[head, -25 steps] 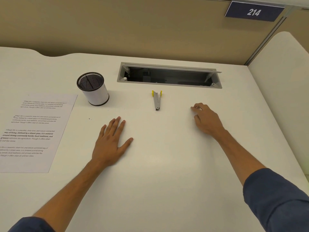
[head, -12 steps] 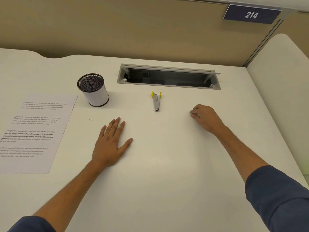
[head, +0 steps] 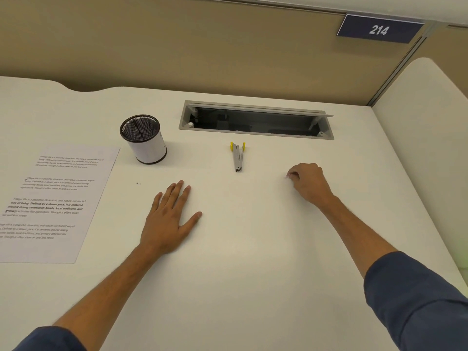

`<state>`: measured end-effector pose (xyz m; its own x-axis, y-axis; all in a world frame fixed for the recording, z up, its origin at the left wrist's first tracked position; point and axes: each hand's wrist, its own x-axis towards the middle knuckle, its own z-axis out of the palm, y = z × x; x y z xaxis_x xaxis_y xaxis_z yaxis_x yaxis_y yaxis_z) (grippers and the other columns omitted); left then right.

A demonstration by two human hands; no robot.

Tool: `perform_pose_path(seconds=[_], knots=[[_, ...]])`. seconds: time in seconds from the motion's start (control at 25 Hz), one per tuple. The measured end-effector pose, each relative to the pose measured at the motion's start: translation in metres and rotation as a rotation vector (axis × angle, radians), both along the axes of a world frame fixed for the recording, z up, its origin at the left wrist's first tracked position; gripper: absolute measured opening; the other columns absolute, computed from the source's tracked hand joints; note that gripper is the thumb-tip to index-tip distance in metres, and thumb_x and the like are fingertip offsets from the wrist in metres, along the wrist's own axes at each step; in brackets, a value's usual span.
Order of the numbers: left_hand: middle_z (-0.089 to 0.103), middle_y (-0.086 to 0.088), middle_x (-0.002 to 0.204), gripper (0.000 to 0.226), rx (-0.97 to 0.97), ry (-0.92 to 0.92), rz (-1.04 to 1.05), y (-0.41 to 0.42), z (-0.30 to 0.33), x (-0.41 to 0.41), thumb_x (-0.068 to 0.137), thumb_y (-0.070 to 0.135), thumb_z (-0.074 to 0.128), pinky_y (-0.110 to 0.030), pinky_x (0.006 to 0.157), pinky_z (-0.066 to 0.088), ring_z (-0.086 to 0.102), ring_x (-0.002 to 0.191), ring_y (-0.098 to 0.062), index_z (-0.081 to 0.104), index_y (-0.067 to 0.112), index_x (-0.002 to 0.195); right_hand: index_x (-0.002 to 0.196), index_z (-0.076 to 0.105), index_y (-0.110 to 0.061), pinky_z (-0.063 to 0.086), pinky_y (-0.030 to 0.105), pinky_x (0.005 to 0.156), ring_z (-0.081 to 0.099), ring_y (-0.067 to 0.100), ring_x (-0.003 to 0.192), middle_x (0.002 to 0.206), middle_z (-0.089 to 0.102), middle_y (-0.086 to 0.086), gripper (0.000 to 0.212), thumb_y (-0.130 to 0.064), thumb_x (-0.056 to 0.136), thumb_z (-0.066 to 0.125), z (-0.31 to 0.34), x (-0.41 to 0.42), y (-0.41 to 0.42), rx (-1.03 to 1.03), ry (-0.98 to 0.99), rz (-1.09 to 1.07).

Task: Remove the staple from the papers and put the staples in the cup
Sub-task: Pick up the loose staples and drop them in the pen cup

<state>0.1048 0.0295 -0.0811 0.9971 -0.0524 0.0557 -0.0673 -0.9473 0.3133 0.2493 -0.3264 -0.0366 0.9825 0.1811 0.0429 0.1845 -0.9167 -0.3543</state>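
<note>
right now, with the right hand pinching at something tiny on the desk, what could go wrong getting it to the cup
The right hand pinches something too small to identify; it could slip out mid-carry. The cup stands far across the desk, past the staple remover, so a dropped staple may vanish on the pale surface.
</note>
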Motion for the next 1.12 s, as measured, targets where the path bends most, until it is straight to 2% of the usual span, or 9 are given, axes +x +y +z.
perform_pose_path(seconds=[0.12, 0.24, 0.4, 0.56, 0.72, 0.8, 0.96, 1.04, 1.12], knots=[[0.005, 0.007, 0.163, 0.076, 0.004, 0.002, -0.001, 0.001, 0.0, 0.0, 0.093, 0.067, 0.021, -0.037, 0.122, 0.004, 0.001, 0.15, -0.01, 0.015, 0.026, 0.156, 0.09, 0.076, -0.004, 0.052, 0.012, 0.069, 0.069, 0.021, 0.083, 0.089, 0.074, 0.01, 0.01, -0.004, 0.084, 0.068, 0.003, 0.003, -0.008, 0.508, 0.132, -0.239], [0.004, 0.008, 0.163, 0.076, 0.007, 0.004, -0.003, 0.0, 0.0, 0.0, 0.092, 0.068, 0.019, -0.036, 0.122, 0.002, 0.0, 0.15, -0.009, 0.014, 0.026, 0.156, 0.098, 0.072, -0.001, 0.056, 0.015, 0.072, 0.068, 0.022, 0.09, 0.095, 0.071, 0.01, 0.015, -0.001, 0.083, 0.07, 0.018, -0.002, -0.006, 1.055, 0.321, -0.454], [0.004, 0.007, 0.163, 0.076, 0.002, 0.001, -0.004, 0.0, 0.001, 0.0, 0.092, 0.068, 0.019, -0.035, 0.122, 0.001, 0.0, 0.15, -0.009, 0.014, 0.026, 0.156, 0.11, 0.067, -0.002, 0.057, 0.022, 0.082, 0.067, 0.018, 0.095, 0.101, 0.07, 0.006, 0.022, -0.005, 0.088, 0.064, 0.048, -0.004, 0.033, 1.327, 0.459, -0.437], [0.003, 0.007, 0.163, 0.076, 0.02, -0.006, -0.002, 0.0, 0.001, 0.0, 0.092, 0.068, 0.019, -0.034, 0.122, -0.001, 0.0, 0.15, -0.01, 0.013, 0.025, 0.156, 0.107, 0.066, 0.002, 0.056, 0.022, 0.085, 0.066, 0.014, 0.086, 0.094, 0.069, 0.007, 0.02, 0.0, 0.088, 0.062, 0.082, -0.003, 0.115, 1.485, 0.551, -0.188], [0.003, 0.006, 0.163, 0.076, 0.016, -0.008, -0.002, 0.0, 0.0, 0.0, 0.093, 0.067, 0.02, -0.037, 0.122, 0.001, 0.002, 0.15, -0.012, 0.014, 0.025, 0.156, 0.109, 0.064, 0.01, 0.055, 0.02, 0.081, 0.064, 0.012, 0.074, 0.085, 0.067, 0.009, 0.024, 0.004, 0.086, 0.064, 0.111, 0.006, 0.22, 1.427, 0.609, 0.01], [0.004, 0.005, 0.164, 0.076, 0.01, -0.009, -0.006, -0.001, -0.001, 0.001, 0.094, 0.066, 0.021, -0.038, 0.122, 0.003, 0.003, 0.151, -0.013, 0.014, 0.024, 0.156, 0.103, 0.068, 0.01, 0.056, 0.02, 0.076, 0.063, 0.013, 0.069, 0.077, 0.067, 0.007, 0.021, 0.004, 0.083, 0.067, 0.113, 0.012, 0.267, 1.296, 0.545, 0.057], [0.002, 0.004, 0.164, 0.076, 0.008, -0.004, 0.0, 0.0, -0.001, 0.001, 0.094, 0.066, 0.019, -0.038, 0.122, 0.001, 0.0, 0.151, -0.013, 0.011, 0.024, 0.156, 0.087, 0.077, -0.006, 0.054, 0.031, 0.08, 0.066, 0.021, 0.086, 0.084, 0.073, 0.006, 0.016, 0.0, 0.079, 0.065, 0.1, 0.033, 0.327, 0.611, 0.14, 0.237], [0.001, 0.004, 0.164, 0.076, 0.005, -0.002, -0.001, 0.0, -0.001, 0.0, 0.094, 0.066, 0.019, -0.038, 0.122, 0.001, -0.002, 0.15, -0.012, 0.009, 0.024, 0.156, 0.093, 0.075, -0.008, 0.052, 0.033, 0.081, 0.064, 0.027, 0.096, 0.099, 0.071, 0.01, 0.024, 0.0, 0.079, 0.056, 0.094, 0.042, 0.338, 0.319, 0.062, 0.341], [0.001, 0.003, 0.164, 0.076, -0.002, -0.003, 0.0, 0.0, -0.001, 0.0, 0.094, 0.066, 0.02, -0.039, 0.122, 0.001, -0.002, 0.15, -0.012, 0.009, 0.023, 0.156, 0.097, 0.07, -0.009, 0.052, 0.036, 0.079, 0.061, 0.029, 0.096, 0.105, 0.066, 0.011, 0.025, -0.001, 0.081, 0.053, 0.095, 0.047, 0.342, 0.16, -0.013, 0.392]])
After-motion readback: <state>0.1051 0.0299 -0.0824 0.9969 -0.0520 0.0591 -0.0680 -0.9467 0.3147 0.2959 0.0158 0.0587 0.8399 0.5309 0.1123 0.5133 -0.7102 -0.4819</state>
